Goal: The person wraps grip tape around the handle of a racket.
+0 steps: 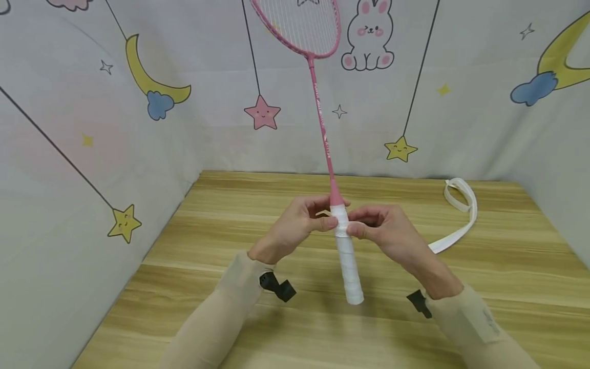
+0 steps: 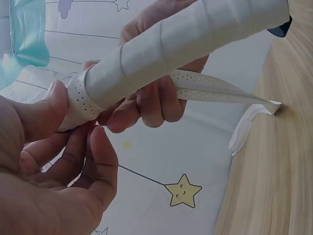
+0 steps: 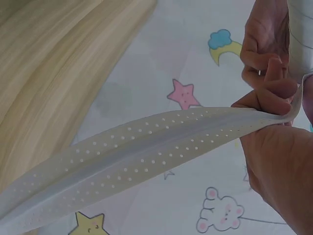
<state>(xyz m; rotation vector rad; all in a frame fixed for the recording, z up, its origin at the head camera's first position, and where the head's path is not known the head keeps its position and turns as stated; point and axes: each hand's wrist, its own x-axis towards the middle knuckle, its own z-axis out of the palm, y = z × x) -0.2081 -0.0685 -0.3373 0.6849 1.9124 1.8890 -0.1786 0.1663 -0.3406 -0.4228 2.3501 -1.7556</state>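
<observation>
A pink badminton racket (image 1: 320, 110) stands tilted, head up, its white wrapped handle (image 1: 349, 269) toward me. My left hand (image 1: 297, 225) grips the top of the handle just below the pink cone, thumb on the wrap. From the other side my right hand (image 1: 387, 230) pinches a perforated white grip tape (image 3: 146, 147) against the handle. One turn of dotted tape (image 2: 80, 98) circles the handle in the left wrist view. The tape's loose length (image 1: 454, 238) trails behind the right hand onto the table.
The wood-grain table (image 1: 193, 287) lies under both hands. Its back and sides meet a pale cloth (image 1: 221, 138) printed with stars, moons and a rabbit. The tape's far end curls near the table's back right. A black wrist camera (image 1: 276, 287) sits on the left sleeve.
</observation>
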